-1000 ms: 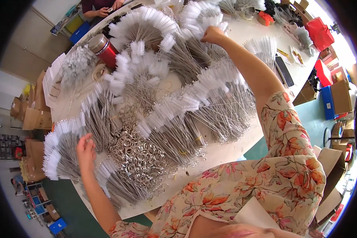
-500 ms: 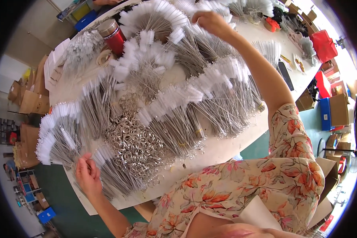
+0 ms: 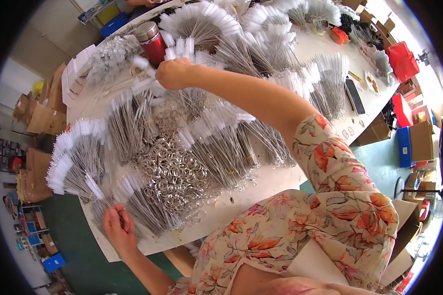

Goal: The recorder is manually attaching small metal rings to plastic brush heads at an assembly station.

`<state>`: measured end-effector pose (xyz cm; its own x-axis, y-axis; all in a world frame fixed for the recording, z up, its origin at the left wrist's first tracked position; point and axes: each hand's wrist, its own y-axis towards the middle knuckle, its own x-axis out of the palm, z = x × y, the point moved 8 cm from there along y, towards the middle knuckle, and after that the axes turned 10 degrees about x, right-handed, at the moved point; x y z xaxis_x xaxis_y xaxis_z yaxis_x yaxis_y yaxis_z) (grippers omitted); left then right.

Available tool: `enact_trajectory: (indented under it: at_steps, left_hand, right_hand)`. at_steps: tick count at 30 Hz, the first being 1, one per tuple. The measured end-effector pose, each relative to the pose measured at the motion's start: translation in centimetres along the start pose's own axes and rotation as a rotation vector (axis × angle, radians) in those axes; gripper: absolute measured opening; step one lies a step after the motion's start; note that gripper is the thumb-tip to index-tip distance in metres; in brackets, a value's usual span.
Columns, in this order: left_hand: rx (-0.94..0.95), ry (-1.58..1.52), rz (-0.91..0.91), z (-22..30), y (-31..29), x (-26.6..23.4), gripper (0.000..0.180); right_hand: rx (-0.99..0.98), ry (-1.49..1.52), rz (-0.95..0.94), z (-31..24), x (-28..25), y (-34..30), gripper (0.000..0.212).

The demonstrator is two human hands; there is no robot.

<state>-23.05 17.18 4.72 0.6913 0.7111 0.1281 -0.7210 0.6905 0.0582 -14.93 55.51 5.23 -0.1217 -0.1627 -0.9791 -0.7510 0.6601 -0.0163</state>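
Note:
My left hand (image 3: 119, 226), at the near left table edge, is closed with its fingers pinched round the wire stem of a white-bristled tube brush (image 3: 94, 187), whose head points up and left. Stretched across the table, my right hand (image 3: 174, 73) is closed above the brushes in front of a red flask (image 3: 152, 43). White brush heads (image 3: 142, 63) show beside its fingers; what it grips, if anything, is hidden. Between my arms lies a heap of metal rings (image 3: 170, 169). Next to it are bundles of wire-stemmed brushes (image 3: 221, 142) with rings at their near ends.
Fanned brush bundles (image 3: 199, 22) cover the far side of the white table (image 3: 261, 179). A dark phone (image 3: 354, 97) lies near its right edge. Grey brushes (image 3: 110, 56) and a tape roll (image 3: 137, 70) sit at the far left. Cartons (image 3: 421, 140) stand right; another person's hand (image 3: 142, 2) shows at the top.
My right hand has swept left from the far brushes to the pile by the flask. My left hand has shifted slightly right and nearer, the brush moving with it. The view has shifted slightly.

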Motion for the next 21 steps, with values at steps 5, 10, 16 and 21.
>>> enact_trajectory:
  at_steps: [5, 10, 16, 21]
  left_hand:
    - [0.004, -0.006, 0.043, -0.1, -2.2, -3.0, 0.027]
    - [0.011, -0.059, 0.091, -1.7, -2.9, -5.7, 0.028]
    - [-0.028, -0.238, 0.068, -2.7, -2.3, -0.9, 0.027]
    - [0.020, -0.306, -0.003, -3.3, -1.8, 1.2, 0.026]
  right_hand:
    - [0.294, 0.098, 0.285, 7.4, -5.5, 0.6, 0.027]
    - [0.452, -0.090, 0.334, 17.5, -7.0, -3.6, 0.022]
    - [0.460, -0.149, 0.160, 20.2, -2.9, -4.4, 0.024]
    - [0.423, -0.214, 0.095, 19.1, -3.1, -4.8, 0.029]
